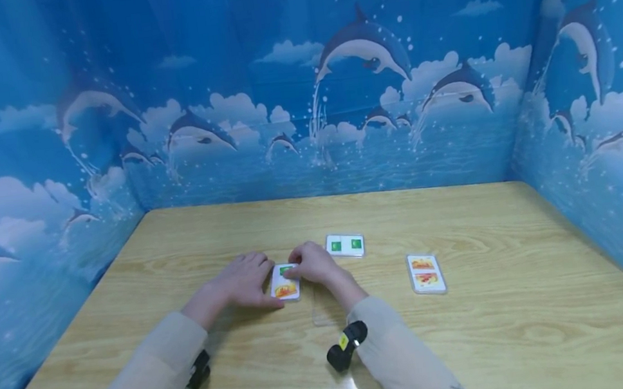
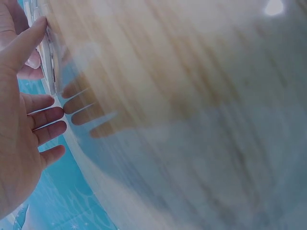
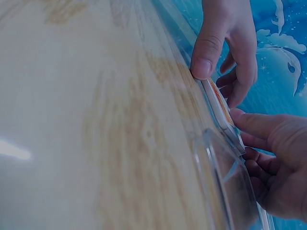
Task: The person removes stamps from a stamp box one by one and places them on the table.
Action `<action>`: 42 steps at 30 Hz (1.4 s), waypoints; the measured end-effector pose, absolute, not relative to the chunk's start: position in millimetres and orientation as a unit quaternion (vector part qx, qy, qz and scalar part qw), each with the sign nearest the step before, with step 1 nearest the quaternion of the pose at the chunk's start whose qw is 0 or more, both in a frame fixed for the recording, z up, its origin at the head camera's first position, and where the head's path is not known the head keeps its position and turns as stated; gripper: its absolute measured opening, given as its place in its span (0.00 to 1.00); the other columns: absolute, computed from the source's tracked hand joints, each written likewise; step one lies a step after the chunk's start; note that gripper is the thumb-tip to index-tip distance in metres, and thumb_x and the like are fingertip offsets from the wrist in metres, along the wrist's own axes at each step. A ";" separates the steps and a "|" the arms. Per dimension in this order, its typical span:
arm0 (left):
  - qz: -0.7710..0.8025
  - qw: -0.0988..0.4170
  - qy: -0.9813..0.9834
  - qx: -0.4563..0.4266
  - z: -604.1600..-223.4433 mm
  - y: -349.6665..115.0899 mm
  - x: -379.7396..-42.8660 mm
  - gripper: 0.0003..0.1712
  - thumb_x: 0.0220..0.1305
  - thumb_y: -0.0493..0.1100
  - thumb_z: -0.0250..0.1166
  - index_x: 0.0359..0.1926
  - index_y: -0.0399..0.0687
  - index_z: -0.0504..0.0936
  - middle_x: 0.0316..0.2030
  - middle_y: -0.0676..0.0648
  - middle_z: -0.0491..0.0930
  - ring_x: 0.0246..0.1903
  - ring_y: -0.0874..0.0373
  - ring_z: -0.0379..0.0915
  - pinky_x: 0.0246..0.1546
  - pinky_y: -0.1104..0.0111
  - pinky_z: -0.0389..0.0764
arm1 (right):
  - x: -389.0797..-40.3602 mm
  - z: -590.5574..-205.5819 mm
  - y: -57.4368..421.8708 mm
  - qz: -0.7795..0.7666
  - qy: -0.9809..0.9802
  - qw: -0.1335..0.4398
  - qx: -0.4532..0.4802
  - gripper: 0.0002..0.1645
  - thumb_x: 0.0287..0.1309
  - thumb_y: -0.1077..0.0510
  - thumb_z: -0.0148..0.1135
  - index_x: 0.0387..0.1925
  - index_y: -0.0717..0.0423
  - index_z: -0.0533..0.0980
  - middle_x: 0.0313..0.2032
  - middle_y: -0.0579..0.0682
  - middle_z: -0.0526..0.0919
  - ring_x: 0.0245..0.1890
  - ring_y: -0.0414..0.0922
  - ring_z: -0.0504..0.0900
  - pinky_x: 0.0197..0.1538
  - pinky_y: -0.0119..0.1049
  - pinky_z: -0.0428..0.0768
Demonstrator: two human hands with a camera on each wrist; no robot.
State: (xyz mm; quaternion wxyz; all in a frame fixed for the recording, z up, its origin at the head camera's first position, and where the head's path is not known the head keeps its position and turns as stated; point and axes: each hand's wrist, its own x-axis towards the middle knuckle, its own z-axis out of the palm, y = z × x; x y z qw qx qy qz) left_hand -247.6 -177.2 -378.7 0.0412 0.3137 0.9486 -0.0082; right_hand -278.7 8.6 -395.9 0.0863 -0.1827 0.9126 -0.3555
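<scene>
A small clear case (image 1: 285,292) with a green square and an orange picture on white lies on the table. My left hand (image 1: 248,282) is along its left side, the thumb at the near edge and the fingers nearly straight by the far-left corner. In the left wrist view that hand's fingers (image 2: 45,133) extend loosely. From the right, my right hand (image 1: 314,264) pinches the case near its far end. Its thumb lies over the face and partly covers the green square, with the other fingers curled at the side. A clear plastic cover (image 3: 225,187) lies under my right forearm.
Beyond my right hand, a case with two green squares (image 1: 345,245) lies flat. Farther right is a case with two orange pictures (image 1: 426,273). All rest on a wood-grain table (image 1: 514,325). A blue dolphin-print curtain (image 1: 270,44) surrounds its back and sides.
</scene>
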 end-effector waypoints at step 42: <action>-0.009 0.037 0.948 0.316 -378.8 -177.5 -248.9 0.47 0.48 0.74 0.59 0.53 0.38 0.71 0.45 0.43 0.70 0.45 0.50 0.66 0.50 0.54 0.68 | -278.8 -392.6 8.4 -0.327 0.922 0.083 -0.188 0.15 0.51 0.52 0.68 0.39 0.55 0.80 0.36 0.48 0.79 0.38 0.43 0.76 0.45 0.36 0.74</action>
